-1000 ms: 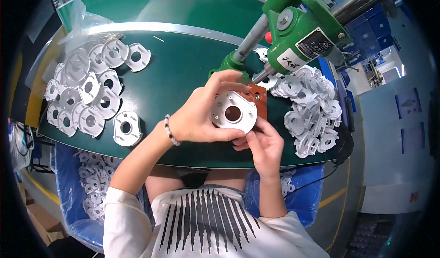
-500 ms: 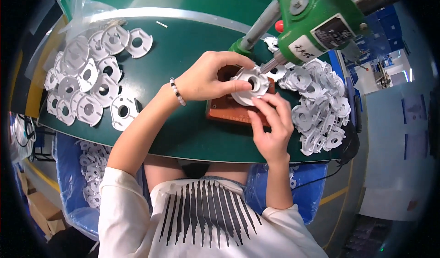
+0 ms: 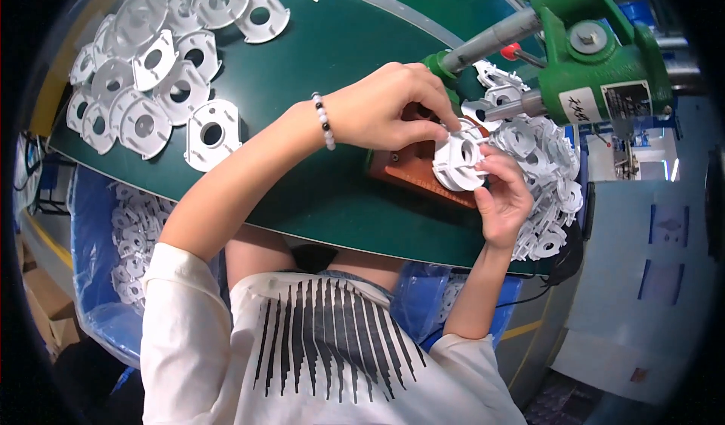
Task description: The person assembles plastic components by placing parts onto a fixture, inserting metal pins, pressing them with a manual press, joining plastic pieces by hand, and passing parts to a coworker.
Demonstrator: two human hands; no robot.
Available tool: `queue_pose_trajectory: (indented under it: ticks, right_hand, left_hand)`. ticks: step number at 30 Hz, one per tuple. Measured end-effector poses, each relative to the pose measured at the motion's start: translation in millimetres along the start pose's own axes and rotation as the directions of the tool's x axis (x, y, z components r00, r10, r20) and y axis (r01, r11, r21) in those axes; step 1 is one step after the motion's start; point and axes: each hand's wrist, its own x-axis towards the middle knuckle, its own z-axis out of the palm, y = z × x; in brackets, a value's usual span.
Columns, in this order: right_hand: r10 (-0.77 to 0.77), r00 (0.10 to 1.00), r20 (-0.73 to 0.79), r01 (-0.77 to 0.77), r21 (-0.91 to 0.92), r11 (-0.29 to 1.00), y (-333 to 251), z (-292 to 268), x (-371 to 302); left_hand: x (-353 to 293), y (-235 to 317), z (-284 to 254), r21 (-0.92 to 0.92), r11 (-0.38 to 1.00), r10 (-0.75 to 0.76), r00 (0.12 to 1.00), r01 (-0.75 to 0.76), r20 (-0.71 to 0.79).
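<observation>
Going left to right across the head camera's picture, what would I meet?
Holed white plastic plates, black-and-white beaded bracelet, left hand, white plastic ring-shaped part, right hand, green metal press head.

Green-topped table (image 3: 347,210) above a grey floor (image 3: 522,351) with yellow line (image 3: 522,327), bright light (image 3: 674,170) far right

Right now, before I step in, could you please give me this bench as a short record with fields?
Left hand: holds the upper edge of a white part
Right hand: fingers at the part's right edge
Under the part: orange-brown block; whether the part is seated on it, I cannot tell
Surface: green table
Machine: green press, beyond the right hand
Table, left: loose parts, overlapping
Table, right: heap of parts
Below the table edge: left bin and right bin, both blue-lined, with parts inside
</observation>
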Motion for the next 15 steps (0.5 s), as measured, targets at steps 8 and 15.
queue_pose_trajectory:
  ticks: [8,15]
  right_hand:
    - [0.009,1.000,-0.009,-0.009,0.071,0.997,6,4,7]
    - [-0.011,0.976,-0.216,-0.058,-0.310,0.949,-16,24,15]
  left_hand:
    - [-4,-2,1,-0.059,0.993,-0.106,0.994,0.104,-0.033]
    - [0,-5,7,-0.056,0.987,-0.155,0.981,0.149,-0.116]
